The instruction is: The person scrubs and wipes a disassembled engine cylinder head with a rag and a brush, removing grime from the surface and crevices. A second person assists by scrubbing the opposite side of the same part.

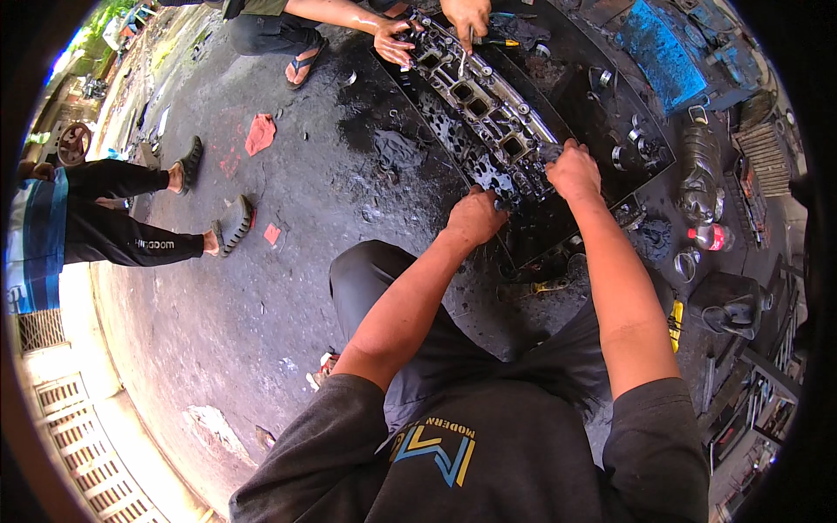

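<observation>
A long, oily metal engine part that looks like a cylinder head [501, 119] lies slantwise over a black tray [641, 181], its row of square ports facing up. My left hand [476, 218] is closed at its near left corner, fingertips partly hidden. At the near right corner, my right hand [575, 171] grips the edge beside a small dark patch that I cannot make out. A co-worker's two hands touch the far end: one hand [395, 42] spread on the left side, the other hand [467, 17] pointing a finger down onto the top.
To the right stand a blue metal box [661, 57], a large dark-stained bottle [700, 170], a red-labelled bottle [711, 237] and a black jerrycan [731, 303]. Metal rings [687, 263] lie around. A yellow-handled tool [549, 286] sits near my knees. Another person's legs [131, 235] are at left.
</observation>
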Demonstrator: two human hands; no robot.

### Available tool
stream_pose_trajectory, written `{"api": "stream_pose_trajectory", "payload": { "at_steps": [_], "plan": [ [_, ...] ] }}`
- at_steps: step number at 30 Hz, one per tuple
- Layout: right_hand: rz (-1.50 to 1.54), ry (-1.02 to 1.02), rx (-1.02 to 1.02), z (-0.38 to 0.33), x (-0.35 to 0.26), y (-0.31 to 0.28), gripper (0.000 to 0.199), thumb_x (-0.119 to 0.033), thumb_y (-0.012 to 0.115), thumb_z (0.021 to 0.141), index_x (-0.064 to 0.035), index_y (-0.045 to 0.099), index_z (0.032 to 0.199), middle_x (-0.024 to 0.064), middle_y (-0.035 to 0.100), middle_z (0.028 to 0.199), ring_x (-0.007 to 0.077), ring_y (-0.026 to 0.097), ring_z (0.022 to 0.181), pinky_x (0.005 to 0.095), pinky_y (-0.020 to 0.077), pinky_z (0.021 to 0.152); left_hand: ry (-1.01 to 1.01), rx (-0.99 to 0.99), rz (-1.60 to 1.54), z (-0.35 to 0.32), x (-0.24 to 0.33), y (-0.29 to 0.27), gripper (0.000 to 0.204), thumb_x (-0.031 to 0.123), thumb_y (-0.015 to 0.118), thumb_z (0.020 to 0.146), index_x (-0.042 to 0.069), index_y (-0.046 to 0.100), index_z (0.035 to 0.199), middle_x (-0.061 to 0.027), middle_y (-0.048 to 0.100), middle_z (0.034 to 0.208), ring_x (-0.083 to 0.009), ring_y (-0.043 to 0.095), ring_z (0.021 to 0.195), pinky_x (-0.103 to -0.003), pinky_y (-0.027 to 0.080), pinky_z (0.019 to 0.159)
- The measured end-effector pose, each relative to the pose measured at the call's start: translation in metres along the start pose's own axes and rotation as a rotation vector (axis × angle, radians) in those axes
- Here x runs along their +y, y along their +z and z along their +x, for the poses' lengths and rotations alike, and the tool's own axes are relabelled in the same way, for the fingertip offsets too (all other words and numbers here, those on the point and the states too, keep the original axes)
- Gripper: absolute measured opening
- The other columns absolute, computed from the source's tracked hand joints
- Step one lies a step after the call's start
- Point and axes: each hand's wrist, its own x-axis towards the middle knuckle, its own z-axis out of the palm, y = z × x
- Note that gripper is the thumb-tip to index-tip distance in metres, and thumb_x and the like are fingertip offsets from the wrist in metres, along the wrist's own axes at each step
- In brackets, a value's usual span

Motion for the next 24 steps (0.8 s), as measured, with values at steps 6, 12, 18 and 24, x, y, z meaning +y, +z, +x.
{"api": "stream_pose_trajectory", "payload": {
  "at_steps": [6, 12, 18, 24],
  "plan": [
    [-0.005, 0.008, -0.006, 0.0006, -0.0010, -0.0008, 0.051, -0.027, 0.071, 0.080, 0.0010, 0.053, 0.120, 0.0258, 0.059, 0.122, 0.0402, 0.061, 0.111, 0.0455, 0.0511, 0.095, -0.015, 0.005, -0.005, 0.0003, 0.0008, 0.0012, 0.042, 0.038, 0.067, 0.084, -0.001, 0.065, 0.101, -0.0266, 0.064, 0.104, -0.0406, 0.061, 0.104, -0.047, 0.050, 0.090],
    [-0.008, -0.006, 0.017, 0.0017, 0.0007, 0.0025, 0.051, -0.026, 0.071, 0.079, 0.0003, 0.053, 0.119, 0.0255, 0.058, 0.122, 0.0401, 0.062, 0.110, 0.0457, 0.0520, 0.094, 0.002, 0.010, 0.004, 0.0003, -0.0019, 0.0036, 0.042, 0.038, 0.067, 0.084, 0.000, 0.066, 0.101, -0.0264, 0.065, 0.104, -0.0402, 0.061, 0.105, -0.046, 0.050, 0.090],
    [-0.007, -0.012, 0.025, 0.0023, 0.0014, 0.0033, 0.050, -0.026, 0.070, 0.079, -0.0001, 0.054, 0.119, 0.0255, 0.058, 0.122, 0.0398, 0.063, 0.109, 0.0458, 0.0522, 0.093, 0.003, 0.006, 0.015, 0.0006, -0.0018, 0.0037, 0.043, 0.038, 0.066, 0.084, -0.001, 0.066, 0.101, -0.0265, 0.065, 0.104, -0.0398, 0.060, 0.107, -0.046, 0.050, 0.091],
    [-0.006, 0.000, 0.024, 0.0014, 0.0008, 0.0026, 0.051, -0.026, 0.070, 0.079, -0.0002, 0.054, 0.119, 0.0255, 0.058, 0.122, 0.0397, 0.063, 0.109, 0.0456, 0.0521, 0.094, 0.008, 0.014, -0.006, -0.0005, -0.0001, 0.0029, 0.042, 0.037, 0.066, 0.084, -0.001, 0.066, 0.103, -0.0259, 0.064, 0.106, -0.0400, 0.060, 0.106, -0.046, 0.049, 0.092]
  ]
}}
